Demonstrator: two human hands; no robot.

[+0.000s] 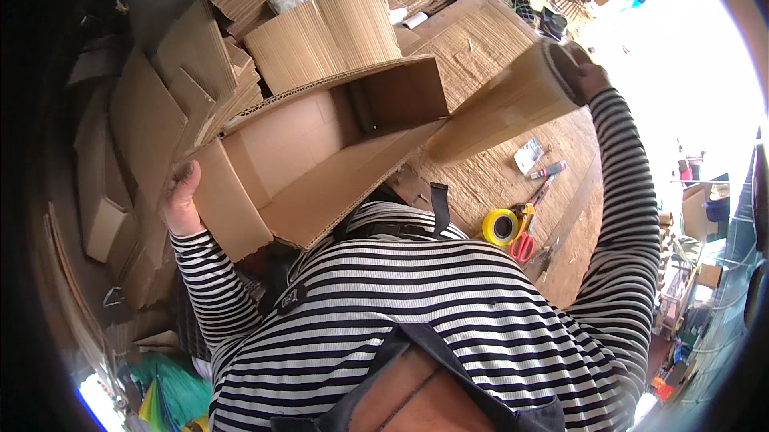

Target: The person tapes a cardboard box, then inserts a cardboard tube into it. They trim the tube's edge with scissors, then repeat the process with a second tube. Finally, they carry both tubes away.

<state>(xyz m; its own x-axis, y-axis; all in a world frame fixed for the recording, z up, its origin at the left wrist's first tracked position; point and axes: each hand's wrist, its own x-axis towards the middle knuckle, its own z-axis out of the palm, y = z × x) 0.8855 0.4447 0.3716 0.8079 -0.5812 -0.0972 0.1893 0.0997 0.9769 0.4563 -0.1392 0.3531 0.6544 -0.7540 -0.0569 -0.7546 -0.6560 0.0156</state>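
Observation:
An open cardboard box (232,200) is tilted in front of my body, its bare brown inside showing. My left hand (184,198) grips the box at its left end, the thumb on the outer wall and the other fingers mostly hidden behind it. On the right, my right hand (591,80) holds a large roll of tan, glossy film (505,104) by its far upper end, with fingers at the hollow cardboard core. The roll slants down toward the box, and its lower end meets or overlaps the box's right corner; whether they touch I cannot tell.
A wooden tabletop (473,184) lies beneath, with yellow tape (501,226), red-handled scissors (522,246), a yellow-handled cutting tool (525,211), a small tube (549,169) and a white packet (529,156). Flattened cardboard (144,120) is stacked left. A ridged cardboard piece (324,36) stands behind the box.

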